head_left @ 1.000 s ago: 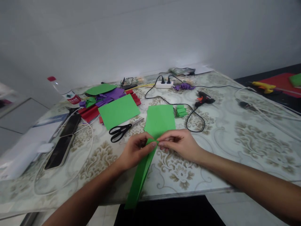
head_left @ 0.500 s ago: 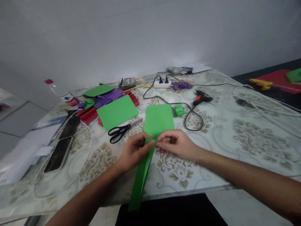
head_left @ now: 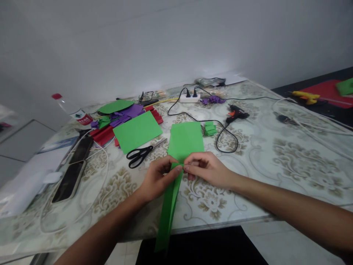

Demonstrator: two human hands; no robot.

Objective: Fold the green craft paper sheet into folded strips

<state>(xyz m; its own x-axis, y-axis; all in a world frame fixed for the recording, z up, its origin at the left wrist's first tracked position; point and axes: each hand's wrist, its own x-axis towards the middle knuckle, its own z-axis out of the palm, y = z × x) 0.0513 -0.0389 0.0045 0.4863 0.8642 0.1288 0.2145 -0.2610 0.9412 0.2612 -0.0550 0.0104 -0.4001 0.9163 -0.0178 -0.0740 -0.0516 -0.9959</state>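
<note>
A long folded strip of green paper hangs from my fingers over the table's front edge. My left hand pinches its upper end between thumb and forefinger. Close against it, my right hand has thumb and fingertips pressed together at the strip's upper right corner. Just beyond both hands lies a stack of green paper sheets, partly covered by the fingers. Black-handled scissors rest to the left, beside a green sheet. Small folded green pieces sit right of the stack.
Purple paper pieces and red paper are heaped at the back left near a bottle. A phone lies left among white cables. A black glue gun and its cord lie right, with a power strip behind.
The hanging lower end of the green strip has swung slightly to the right. Both hands stay almost in place, still pinching at its upper end.
</note>
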